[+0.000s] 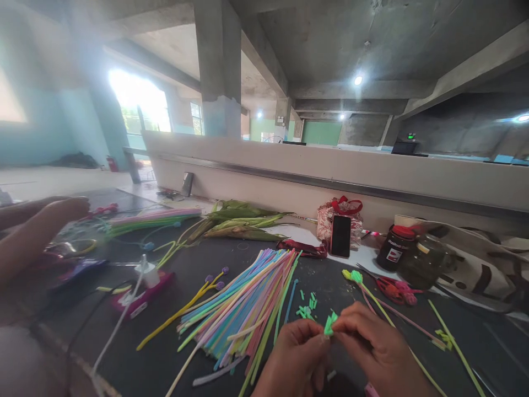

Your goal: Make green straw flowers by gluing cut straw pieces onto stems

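My left hand (pixel 295 353) and my right hand (pixel 372 347) meet near the bottom centre-right, fingertips pinched around small bright green pieces (pixel 329 324). Just beyond them, short green cut pieces (pixel 307 309) lie scattered on the dark table. Left of my hands spreads a large bundle of pastel pipe cleaners (pixel 243 309). A blue stem (pixel 291 300) rests between the bundle and the green bits. Beyond my right hand is a yellow stem with a green knotted head (pixel 353 277).
Red-handled scissors (pixel 386 286), a dark jar (pixel 397 248) and a bottle (pixel 424 262) stand right. A phone (pixel 340 236) leans on a patterned bag (pixel 326 218). Corn (pixel 243 220) lies behind. A magenta power strip (pixel 142 292) and another person's arms (pixel 37 226) are left.
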`<state>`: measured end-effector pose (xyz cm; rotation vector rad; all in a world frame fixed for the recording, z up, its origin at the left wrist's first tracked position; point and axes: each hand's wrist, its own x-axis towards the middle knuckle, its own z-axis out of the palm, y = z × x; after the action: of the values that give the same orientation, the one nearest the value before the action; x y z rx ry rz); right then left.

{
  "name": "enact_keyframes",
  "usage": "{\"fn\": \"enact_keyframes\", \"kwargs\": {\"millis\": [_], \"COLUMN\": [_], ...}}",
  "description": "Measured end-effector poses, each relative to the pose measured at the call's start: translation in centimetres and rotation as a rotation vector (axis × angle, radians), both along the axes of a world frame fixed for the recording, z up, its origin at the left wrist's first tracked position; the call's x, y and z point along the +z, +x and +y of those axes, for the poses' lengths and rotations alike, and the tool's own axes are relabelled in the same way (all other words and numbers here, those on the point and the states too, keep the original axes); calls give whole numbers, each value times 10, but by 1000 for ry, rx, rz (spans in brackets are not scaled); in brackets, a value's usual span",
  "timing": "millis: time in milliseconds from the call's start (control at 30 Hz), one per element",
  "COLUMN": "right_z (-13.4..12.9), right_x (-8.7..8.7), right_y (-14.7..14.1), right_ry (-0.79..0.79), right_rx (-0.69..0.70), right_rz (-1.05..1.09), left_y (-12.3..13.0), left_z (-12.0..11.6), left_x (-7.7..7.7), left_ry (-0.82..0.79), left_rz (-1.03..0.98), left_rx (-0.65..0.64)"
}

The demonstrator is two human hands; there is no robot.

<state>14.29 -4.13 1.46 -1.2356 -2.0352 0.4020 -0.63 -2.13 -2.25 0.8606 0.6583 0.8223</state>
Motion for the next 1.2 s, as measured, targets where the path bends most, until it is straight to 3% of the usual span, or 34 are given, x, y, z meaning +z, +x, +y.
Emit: {"fn": "enact_keyframes", "kwargs": {"millis": [233, 367, 500, 733, 933, 1067, 1200], "right_z": [1, -4, -7, -7, -2, -5, -14], "right_x": [1, 14, 25, 17, 9, 10, 12], "right_y": [-2, -2, -2, 2, -3, 2, 6], "right_ry": [47, -30, -94, -54, 28, 78, 6], "right_rx": [-38, -12, -2, -3, -51, 6, -184], "right_rz": [23, -110, -192, -210, -106, -37, 198], "left_y": [-2, -2, -2, -1, 0, -1, -2], "left_z": [1, 3, 1, -1, 2, 3, 3], "left_x": [-3, -8, -2, 4, -2, -5, -4], "left_ry": [82, 125, 157, 111, 46, 48, 49], "left_rz": [176, 240, 280, 248, 236, 221, 171], "left_rx": [5, 3, 16, 30, 44, 70, 109]}}
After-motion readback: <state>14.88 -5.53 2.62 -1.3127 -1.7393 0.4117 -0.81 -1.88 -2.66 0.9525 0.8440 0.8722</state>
